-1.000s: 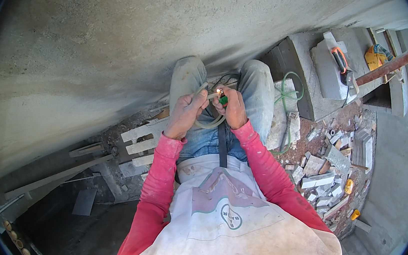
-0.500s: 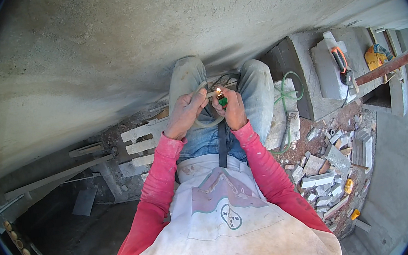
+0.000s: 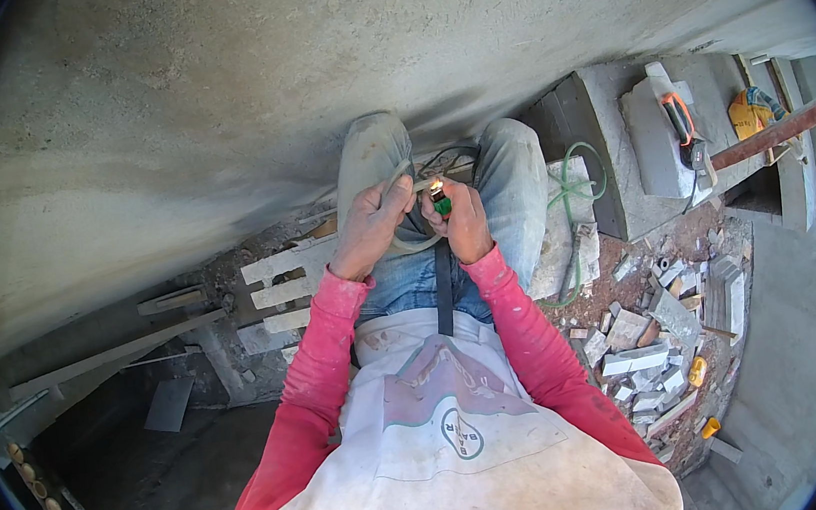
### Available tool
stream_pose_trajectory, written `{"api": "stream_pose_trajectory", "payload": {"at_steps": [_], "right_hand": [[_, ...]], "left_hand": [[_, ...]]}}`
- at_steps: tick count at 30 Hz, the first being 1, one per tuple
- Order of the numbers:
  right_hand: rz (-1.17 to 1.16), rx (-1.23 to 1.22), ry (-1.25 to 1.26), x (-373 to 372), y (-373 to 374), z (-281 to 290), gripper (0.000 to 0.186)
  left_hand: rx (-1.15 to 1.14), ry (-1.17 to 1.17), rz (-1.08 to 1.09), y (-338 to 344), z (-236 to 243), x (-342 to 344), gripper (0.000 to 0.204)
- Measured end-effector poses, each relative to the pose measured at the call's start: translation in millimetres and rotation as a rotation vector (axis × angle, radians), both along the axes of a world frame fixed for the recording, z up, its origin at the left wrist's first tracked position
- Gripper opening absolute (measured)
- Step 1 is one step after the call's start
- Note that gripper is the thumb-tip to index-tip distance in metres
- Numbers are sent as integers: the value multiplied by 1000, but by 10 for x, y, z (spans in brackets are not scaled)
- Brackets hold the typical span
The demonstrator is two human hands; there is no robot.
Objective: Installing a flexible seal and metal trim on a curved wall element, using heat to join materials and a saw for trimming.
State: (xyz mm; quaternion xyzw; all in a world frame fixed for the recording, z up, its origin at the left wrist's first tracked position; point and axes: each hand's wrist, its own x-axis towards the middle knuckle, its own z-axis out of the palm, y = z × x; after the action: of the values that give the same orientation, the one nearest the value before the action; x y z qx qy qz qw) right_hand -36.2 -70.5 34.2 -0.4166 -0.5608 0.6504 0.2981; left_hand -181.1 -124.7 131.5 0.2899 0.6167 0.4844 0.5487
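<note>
Above my lap, my left hand is closed around a pale, translucent hose, which loops down below the hand. The hose's end pokes out between thumb and fingers towards the right. Facing it, my right hand grips a green lighter. A small flame burns at the lighter's top, right at the hose end; whether it touches cannot be made out. Both hands are close together between my knees, and part of the hose is hidden behind the left fingers.
A rough plastered wall rises just beyond my knees. On the right, a tool with an orange handle rests on a pale block. Thin green tubing coils beside my right leg. Broken tile and rubble cover the lower right floor.
The lighter has tilted and shifted slightly left, bringing its flame closer to the hose end. Both hands keep their grip and nearly the same place.
</note>
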Motion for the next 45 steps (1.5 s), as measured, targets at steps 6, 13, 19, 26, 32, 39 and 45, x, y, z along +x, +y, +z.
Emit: {"api": "stream_pose_trajectory", "payload": {"at_steps": [6,13,19,26,32,39,45], "right_hand": [[132,328,-394,51,-25,-334,50],[194,204,-313,59,50,-157,47],[169,237,-338,52,48,-223,48],[118,108,-44,43,105,121,47],[75,-6,-9,59,98,82,45],[76,343,-170,77,47,-77,47],[92,446,-171,72,53,-129,53]], "left_hand": [[0,44,-16,11,-31,14,38],[9,37,-14,-14,-29,-3,37],[-26,47,-45,-1,6,6,40],[14,33,-47,-2,-8,21,39],[-13,7,-63,-4,19,-2,42],[-105,-98,-49,14,71,-41,49],[-134,-129,-98,32,34,-96,51]]}}
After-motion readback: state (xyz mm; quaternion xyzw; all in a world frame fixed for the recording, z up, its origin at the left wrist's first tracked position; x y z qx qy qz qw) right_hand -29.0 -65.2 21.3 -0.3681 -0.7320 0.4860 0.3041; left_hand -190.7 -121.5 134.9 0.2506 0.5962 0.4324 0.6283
